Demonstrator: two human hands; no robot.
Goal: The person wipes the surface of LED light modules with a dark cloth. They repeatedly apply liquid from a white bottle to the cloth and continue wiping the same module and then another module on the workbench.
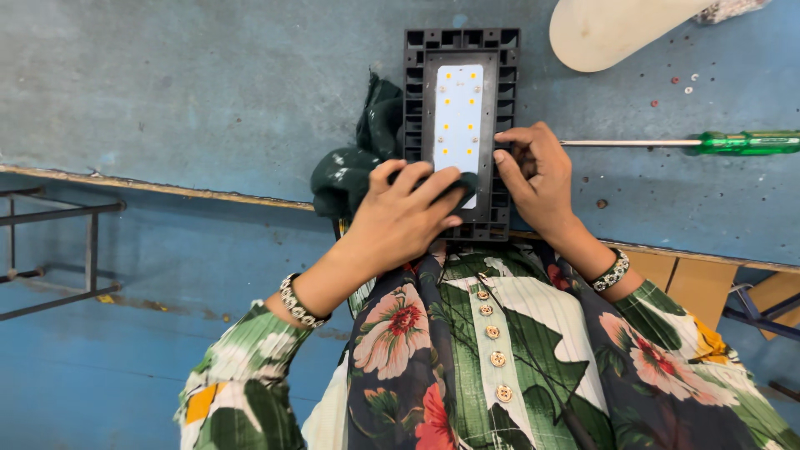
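Your left hand (407,218) lies palm-down over the near end of the black frame (504,125), fingers (433,185) spread and curled across the lower part of the white panel (458,117). It presses on the dark green cloth (358,167), which bunches out at the hand's 10 o'clock and shows as a dark fold under the fingertips — whether the hand truly grips the cloth or only pushes it down, you cannot tell.

Your right hand (537,179) sits at 3 o'clock of the frame. Thumb and forefinger pinch the frame's right edge, fingers bent, steadying it — a light grasp on the frame.

The frame lies flat on the blue table (208,92), long axis running 12 to 6, its near end overhanging the table's edge above your lap. The panel is set inside the frame and carries two columns of small yellow dots.

A green-handled screwdriver (733,142) lies at 3 o'clock of the right hand, shaft pointing towards it, tip just beside the knuckles. A pale rounded board (600,33) sits at 1 o'clock of the frame. Small screws (677,82) are scattered below the board.

Both wrists wear beaded bracelets (296,302).
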